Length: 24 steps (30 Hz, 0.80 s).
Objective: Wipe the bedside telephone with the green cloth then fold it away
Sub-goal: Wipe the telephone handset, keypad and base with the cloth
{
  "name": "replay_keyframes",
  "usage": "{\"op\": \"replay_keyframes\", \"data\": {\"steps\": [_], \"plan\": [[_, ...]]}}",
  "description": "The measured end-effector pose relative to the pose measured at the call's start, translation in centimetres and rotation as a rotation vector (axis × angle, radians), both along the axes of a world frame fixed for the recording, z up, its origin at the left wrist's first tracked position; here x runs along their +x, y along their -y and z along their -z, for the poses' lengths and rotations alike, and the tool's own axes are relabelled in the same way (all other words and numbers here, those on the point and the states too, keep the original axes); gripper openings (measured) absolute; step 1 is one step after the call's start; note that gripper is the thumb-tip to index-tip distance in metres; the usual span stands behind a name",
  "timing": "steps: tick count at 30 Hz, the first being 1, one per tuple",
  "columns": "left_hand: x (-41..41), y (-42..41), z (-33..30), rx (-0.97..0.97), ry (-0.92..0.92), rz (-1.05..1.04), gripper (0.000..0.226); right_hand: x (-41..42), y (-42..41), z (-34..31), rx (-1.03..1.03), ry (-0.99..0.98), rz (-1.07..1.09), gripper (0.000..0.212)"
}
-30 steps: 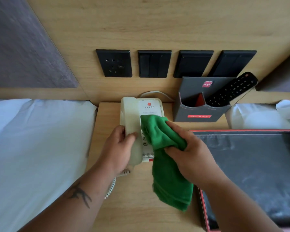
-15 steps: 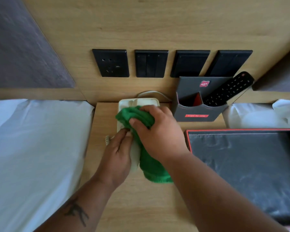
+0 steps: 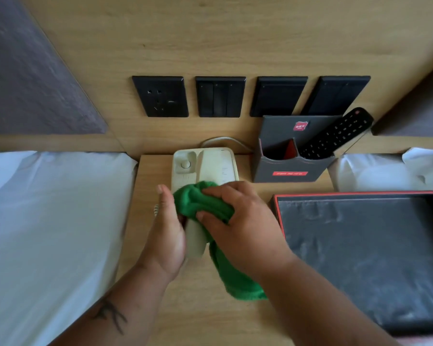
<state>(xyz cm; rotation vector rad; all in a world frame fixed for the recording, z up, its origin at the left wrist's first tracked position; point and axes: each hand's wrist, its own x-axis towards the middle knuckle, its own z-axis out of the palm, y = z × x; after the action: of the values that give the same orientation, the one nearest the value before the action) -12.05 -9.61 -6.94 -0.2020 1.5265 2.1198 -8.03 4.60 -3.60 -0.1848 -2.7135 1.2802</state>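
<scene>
Green cloth (image 3: pixel 205 203) is bunched under our right hand (image 3: pixel 240 221), pressed against the near half of the cream telephone (image 3: pixel 210 166), which sits at the back of the wooden table (image 3: pixel 185 315) between the bed (image 3: pixel 48 221) and the grey holder (image 3: pixel 293 161) with the remote control (image 3: pixel 335 133) in it. Our right fingers (image 3: pixel 210 191) are curled closed around the wad of cloth, and a loose tail of it hangs toward us over the table. Our left hand (image 3: pixel 168 236) has lifted the handset (image 3: pixel 196 240) off its cradle; the fingers wrap the handset's near end, with the thumb pointing up beside the cloth. The empty cradle with its round button shows at the telephone's far left, and the coiled cord (image 3: pixel 156 210) peeks out just left of the left hand.

We judge that we are in the middle of the wiping step, with the cloth working where handset and keypad meet. Folding has not begun. The next move, as we read it, calls for running the cloth along the rest of the handset and over the open cradle and card panel, keeping the left grip firm so the cord does not drag the base. After that, the handset needs seating back squarely on its cradle before both hands are free to fold the cloth. The black tray (image 3: pixel 360 245) to the right lies close, so the trailing cloth should be gathered clear of it.
</scene>
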Motion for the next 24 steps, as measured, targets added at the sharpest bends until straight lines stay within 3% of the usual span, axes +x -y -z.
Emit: {"op": "replay_keyframes", "data": {"steps": [3,6,12,16,19,24], "plan": [[-0.1,-0.2,-0.3,0.178,0.063,0.035,0.110,1.5,0.0,0.3,0.048,0.001,-0.043,0.040],[-0.2,-0.3,-0.6,0.226,0.123,0.013,0.111,2.5,-0.1,0.2,0.107,0.008,-0.094,0.043],[0.1,-0.5,-1.0,0.279,0.232,0.033,0.088,3.7,-1.7,-0.4,0.269,0.023,-0.277,0.043],[0.0,-0.6,-0.7,0.216,0.245,0.019,0.067,4.3,-2.7,-1.1,0.343,0.076,-0.406,0.039],[0.0,-0.5,-0.8,0.185,0.241,0.070,0.055,3.3,-3.8,-2.0,0.249,0.002,-0.307,0.041],[0.0,-0.7,-0.8,0.050,0.040,0.096,0.034,-0.4,-3.7,-2.9,0.269,-0.105,-0.101,0.042]]}}
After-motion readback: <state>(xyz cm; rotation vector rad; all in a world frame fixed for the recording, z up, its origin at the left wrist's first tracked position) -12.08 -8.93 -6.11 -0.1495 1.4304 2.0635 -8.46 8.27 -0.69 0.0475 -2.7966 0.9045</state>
